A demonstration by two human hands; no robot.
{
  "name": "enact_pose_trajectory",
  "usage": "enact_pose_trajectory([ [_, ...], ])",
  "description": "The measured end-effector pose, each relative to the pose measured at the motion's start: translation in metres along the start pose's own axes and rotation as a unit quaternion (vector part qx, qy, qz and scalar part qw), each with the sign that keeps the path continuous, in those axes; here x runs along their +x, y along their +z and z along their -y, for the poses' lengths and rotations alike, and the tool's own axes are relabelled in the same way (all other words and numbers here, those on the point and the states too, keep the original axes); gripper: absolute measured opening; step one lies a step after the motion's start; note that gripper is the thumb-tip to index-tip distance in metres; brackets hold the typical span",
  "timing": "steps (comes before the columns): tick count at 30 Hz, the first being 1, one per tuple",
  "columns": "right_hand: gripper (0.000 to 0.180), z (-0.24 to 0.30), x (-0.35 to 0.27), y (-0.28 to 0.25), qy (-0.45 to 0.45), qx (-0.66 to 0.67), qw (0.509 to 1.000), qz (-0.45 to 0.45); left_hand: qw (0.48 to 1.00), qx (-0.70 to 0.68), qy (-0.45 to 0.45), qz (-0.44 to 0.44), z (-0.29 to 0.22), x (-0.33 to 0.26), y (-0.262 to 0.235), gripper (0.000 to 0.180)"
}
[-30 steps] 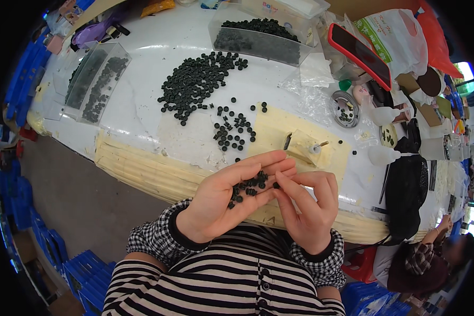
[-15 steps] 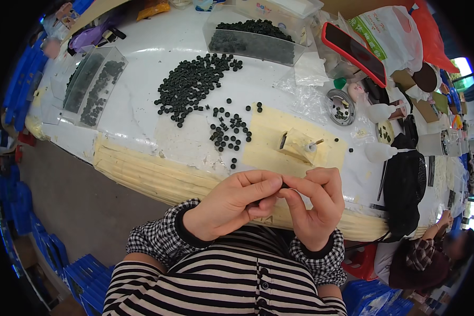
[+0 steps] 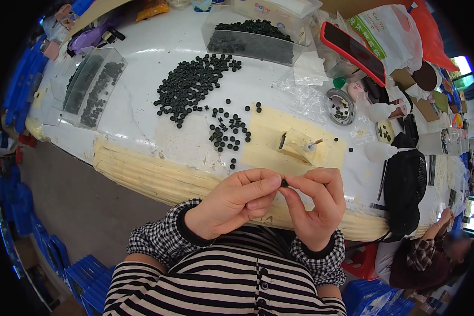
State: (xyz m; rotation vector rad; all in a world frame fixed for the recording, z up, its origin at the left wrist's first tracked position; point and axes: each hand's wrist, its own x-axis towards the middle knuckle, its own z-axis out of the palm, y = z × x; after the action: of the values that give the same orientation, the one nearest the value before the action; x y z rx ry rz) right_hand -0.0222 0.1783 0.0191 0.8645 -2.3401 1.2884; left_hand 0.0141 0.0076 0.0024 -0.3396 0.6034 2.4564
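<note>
- White table [image 3: 142, 68] lies under and beyond the grip; its yellow padded edge [image 3: 152, 168] runs behind both wrists.
- Clear bin [image 3: 247, 48] stands far beyond the grip, black parts inside.
- Divided bin [image 3: 109, 94] stands well left of and beyond the grip, also holding black parts.
- Black bag [image 3: 405, 192] lies right of the grip.
- Left hand [image 3: 234, 203]: thumb and index pinched on a small black part, other fingers curled; can't tell what's in its palm.
- Right hand [image 3: 316, 203]: thumb and index closed on the same part, meeting the left fingertips.
- Pile of black parts [image 3: 189, 84] spreads beyond the grip, to its left.
- Red-cased phone [image 3: 353, 53] leans beyond the grip, to its right.
- Block with upright pin [image 3: 300, 146] sits just beyond the grip, slightly right.
- Loose parts [image 3: 229, 130] scatter between pile and grip.
- Small black part [image 3: 284, 183]: at the grip itself, between both hands' fingertips, mostly hidden.
</note>
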Motion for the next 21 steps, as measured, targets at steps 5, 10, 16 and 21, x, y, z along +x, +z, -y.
enact_pose_trajectory([
  [5, 0.031, -0.002, -0.001, -0.004, -0.004, 0.033, 0.999, 0.021, 0.999, 0.028, 0.006, 0.029, 0.002, 0.001, -0.005, 0.02],
  [10, 0.03, 0.002, 0.011, -0.014, 0.037, 0.004, 0.999, 0.006, 1.0, 0.005, 0.014, -0.001, -0.003, 0.0, -0.001, 0.019],
  [16, 0.017, -0.026, 0.036, -0.029, 0.048, -0.119, 0.991, -0.03, 0.999, 0.008, 0.026, -0.022, -0.009, 0.004, 0.005, 0.019],
  [21, 0.015, -0.031, 0.041, -0.021, 0.067, -0.096, 0.993, 0.007, 0.999, -0.002, 0.028, -0.025, -0.009, 0.004, 0.002, 0.02],
])
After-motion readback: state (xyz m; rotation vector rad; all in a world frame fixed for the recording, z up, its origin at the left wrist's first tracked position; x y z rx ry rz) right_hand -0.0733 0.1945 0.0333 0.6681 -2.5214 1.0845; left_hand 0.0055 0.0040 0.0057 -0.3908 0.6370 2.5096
